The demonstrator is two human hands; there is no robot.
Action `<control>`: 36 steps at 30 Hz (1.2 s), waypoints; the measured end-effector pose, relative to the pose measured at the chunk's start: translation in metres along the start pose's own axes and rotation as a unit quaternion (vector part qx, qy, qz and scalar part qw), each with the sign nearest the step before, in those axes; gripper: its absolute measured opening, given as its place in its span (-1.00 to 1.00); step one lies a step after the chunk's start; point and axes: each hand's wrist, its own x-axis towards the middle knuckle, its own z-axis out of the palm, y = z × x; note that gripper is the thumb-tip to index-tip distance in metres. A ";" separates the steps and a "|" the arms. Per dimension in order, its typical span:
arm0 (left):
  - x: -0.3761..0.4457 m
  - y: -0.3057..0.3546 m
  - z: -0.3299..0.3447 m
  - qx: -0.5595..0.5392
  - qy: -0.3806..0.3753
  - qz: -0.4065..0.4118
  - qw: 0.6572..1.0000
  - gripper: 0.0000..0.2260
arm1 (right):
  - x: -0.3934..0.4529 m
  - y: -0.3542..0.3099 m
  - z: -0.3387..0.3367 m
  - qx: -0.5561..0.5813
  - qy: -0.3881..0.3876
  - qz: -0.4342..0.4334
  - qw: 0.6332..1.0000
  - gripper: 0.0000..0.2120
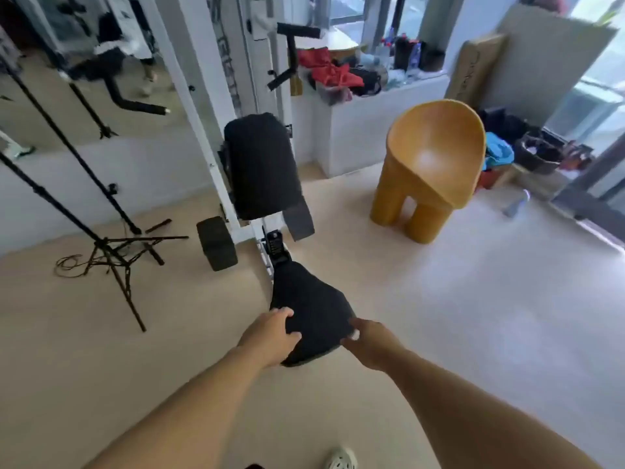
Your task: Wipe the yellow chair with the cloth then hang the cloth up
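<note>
Both hands, left hand (272,336) and right hand (367,340), gripped the black soft cloth (313,319) with curled fingers; the moulded yellow chair (436,157) stood unwiped well beyond my fingertips; I judged approach next

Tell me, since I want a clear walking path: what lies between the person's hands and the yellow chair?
In the head view, only bare pale floor lies between the hands, which are on the black padded seat, and the yellow chair.

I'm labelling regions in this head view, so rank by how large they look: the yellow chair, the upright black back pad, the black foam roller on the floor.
1. Yellow chair.
2. Upright black back pad.
3. Black foam roller.

All as seen on screen only; their distances from the camera differ.
</note>
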 end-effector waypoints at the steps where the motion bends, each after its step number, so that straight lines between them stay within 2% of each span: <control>1: 0.013 0.018 0.002 0.006 -0.004 0.017 1.000 -0.52 | 0.002 0.014 -0.006 0.011 0.013 0.005 1.000 -0.42; 7: 0.071 0.109 0.012 0.039 -0.053 0.082 0.994 -0.51 | 0.015 0.074 -0.038 0.035 0.012 0.080 0.996 -0.40; 13: 0.130 0.150 0.027 0.071 -0.138 0.123 0.980 -0.41 | 0.052 0.096 -0.077 0.043 0.012 0.108 0.993 -0.40; 14: 0.131 0.150 0.025 0.075 -0.139 0.125 0.979 -0.40 | 0.052 0.093 -0.080 0.044 0.016 0.107 0.993 -0.40; 16: 0.189 0.190 0.035 0.109 -0.139 0.154 0.972 -0.41 | 0.084 0.126 -0.110 0.065 0.035 0.142 0.987 -0.40; 18: 0.200 0.199 0.028 0.126 -0.120 0.152 0.973 -0.42 | 0.085 0.128 -0.122 0.064 0.044 0.135 0.988 -0.40; 24: 0.265 0.314 0.046 0.174 -0.135 0.180 0.959 -0.42 | 0.113 0.219 -0.192 0.085 0.047 0.164 0.982 -0.39; 27: 0.298 0.380 0.065 0.144 -0.127 0.164 0.968 -0.41 | 0.135 0.276 -0.234 0.076 0.048 0.155 0.984 -0.39; 31: 0.327 0.455 0.086 0.049 -0.102 0.094 0.989 -0.43 | 0.158 0.345 -0.301 0.048 0.035 0.132 0.989 -0.40; 36: 0.361 0.515 0.089 -0.008 -0.075 0.045 0.996 -0.43 | 0.200 0.399 -0.386 0.009 0.026 0.109 0.994 -0.39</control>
